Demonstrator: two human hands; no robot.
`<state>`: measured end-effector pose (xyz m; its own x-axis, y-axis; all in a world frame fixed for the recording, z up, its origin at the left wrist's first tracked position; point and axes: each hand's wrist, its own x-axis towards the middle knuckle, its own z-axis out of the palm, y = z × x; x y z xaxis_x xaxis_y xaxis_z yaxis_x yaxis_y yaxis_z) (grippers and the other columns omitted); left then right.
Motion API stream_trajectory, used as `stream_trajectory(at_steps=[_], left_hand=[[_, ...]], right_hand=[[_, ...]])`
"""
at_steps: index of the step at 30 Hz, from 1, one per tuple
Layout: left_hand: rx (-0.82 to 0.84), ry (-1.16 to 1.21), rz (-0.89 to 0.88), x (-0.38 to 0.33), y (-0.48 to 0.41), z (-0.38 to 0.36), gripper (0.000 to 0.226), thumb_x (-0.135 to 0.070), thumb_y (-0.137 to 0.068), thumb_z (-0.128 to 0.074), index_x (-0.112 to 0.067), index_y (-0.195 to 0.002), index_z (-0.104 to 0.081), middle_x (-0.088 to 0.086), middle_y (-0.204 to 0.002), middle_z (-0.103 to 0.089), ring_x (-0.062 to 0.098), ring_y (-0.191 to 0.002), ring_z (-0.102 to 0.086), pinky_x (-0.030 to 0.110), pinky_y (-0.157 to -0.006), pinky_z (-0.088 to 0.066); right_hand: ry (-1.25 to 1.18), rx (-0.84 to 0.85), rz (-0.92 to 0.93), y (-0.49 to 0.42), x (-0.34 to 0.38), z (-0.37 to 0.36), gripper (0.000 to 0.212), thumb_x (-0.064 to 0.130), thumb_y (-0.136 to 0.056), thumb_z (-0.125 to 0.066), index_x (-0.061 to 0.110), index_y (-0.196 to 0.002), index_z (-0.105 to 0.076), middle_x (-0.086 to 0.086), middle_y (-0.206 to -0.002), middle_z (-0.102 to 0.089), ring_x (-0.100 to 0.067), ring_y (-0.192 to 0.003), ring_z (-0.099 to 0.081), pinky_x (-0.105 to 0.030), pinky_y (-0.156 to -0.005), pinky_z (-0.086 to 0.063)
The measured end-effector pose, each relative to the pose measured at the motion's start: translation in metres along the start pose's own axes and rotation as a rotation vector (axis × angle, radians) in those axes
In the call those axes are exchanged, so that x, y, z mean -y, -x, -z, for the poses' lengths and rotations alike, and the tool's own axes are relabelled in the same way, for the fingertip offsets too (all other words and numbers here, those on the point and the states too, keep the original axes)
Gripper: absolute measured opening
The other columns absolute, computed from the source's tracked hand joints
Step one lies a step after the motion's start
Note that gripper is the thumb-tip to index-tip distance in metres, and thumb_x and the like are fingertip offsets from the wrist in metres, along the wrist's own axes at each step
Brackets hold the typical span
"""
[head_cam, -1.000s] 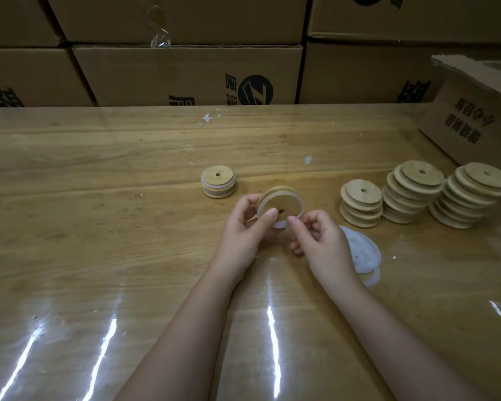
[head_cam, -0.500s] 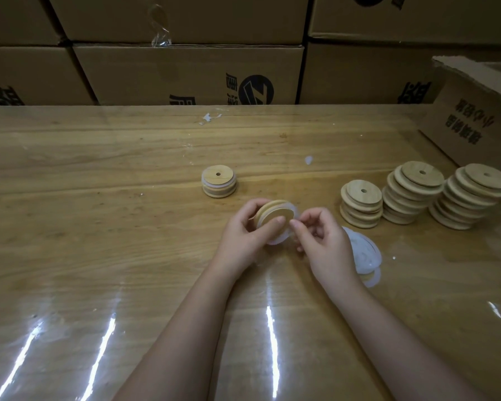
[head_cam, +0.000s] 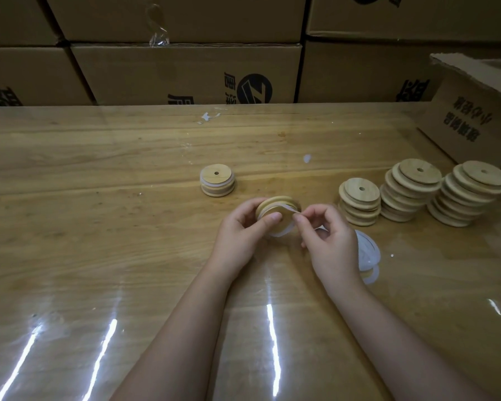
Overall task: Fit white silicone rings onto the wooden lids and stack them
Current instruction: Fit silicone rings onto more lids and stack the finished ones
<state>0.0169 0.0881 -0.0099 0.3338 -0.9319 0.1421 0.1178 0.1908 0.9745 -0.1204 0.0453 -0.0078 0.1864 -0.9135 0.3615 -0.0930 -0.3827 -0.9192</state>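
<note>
My left hand (head_cam: 240,231) grips a round wooden lid (head_cam: 274,206) tilted on edge just above the table. A white silicone ring (head_cam: 287,209) lies partly around the lid, and my right hand (head_cam: 329,241) pinches it at the lid's right side with thumb and forefinger. A short stack of finished lids with white rings (head_cam: 217,184) stands behind my hands to the left. Three stacks of bare wooden lids (head_cam: 359,201) (head_cam: 408,189) (head_cam: 469,192) stand to the right. A pile of loose white rings (head_cam: 368,253) lies partly hidden behind my right hand.
The wooden table (head_cam: 99,212) has a glossy clear cover with glare streaks near me. Cardboard cartons (head_cam: 185,70) form a wall along the far edge. An open carton (head_cam: 475,111) sits at the far right, close behind the lid stacks.
The lid has turned from facing me to edge-on and tilted lower. My right fingers have closed in on the ring at the lid's rim.
</note>
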Motion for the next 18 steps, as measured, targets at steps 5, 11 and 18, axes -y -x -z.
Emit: stream_trajectory(at_steps=[5,11,18], left_hand=[[0.035,0.039,0.012,-0.002,0.0,0.003,0.023,-0.016,-0.077,-0.065,-0.011,-0.1,-0.066,0.0,-0.091,-0.071,0.014,-0.087,-0.063,0.03,-0.08,-0.049],[0.059,0.056,0.021,-0.002,-0.001,0.003,0.025,-0.019,-0.076,-0.065,-0.013,-0.1,-0.066,-0.004,-0.089,-0.071,0.01,-0.085,-0.063,0.024,-0.076,-0.051],[0.077,0.087,0.031,-0.002,-0.001,0.004,0.025,-0.019,-0.076,-0.065,-0.013,-0.1,-0.066,-0.002,-0.089,-0.072,0.01,-0.083,-0.064,0.024,-0.075,-0.051]], right_hand=[[-0.07,0.033,-0.071,0.0,0.002,-0.001,0.021,0.011,-0.085,-0.067,0.028,-0.076,-0.058,0.008,-0.075,-0.058,-0.01,-0.062,-0.052,-0.027,-0.057,-0.045],[-0.168,0.045,-0.112,-0.003,0.007,0.004,0.014,0.01,-0.088,-0.062,0.02,-0.079,-0.058,0.009,-0.061,-0.055,-0.009,-0.046,-0.043,-0.021,-0.045,-0.038],[-0.2,0.056,-0.192,-0.009,0.011,0.008,0.011,0.011,-0.087,-0.064,0.015,-0.078,-0.059,0.012,-0.053,-0.055,-0.001,-0.044,-0.045,-0.016,-0.041,-0.037]])
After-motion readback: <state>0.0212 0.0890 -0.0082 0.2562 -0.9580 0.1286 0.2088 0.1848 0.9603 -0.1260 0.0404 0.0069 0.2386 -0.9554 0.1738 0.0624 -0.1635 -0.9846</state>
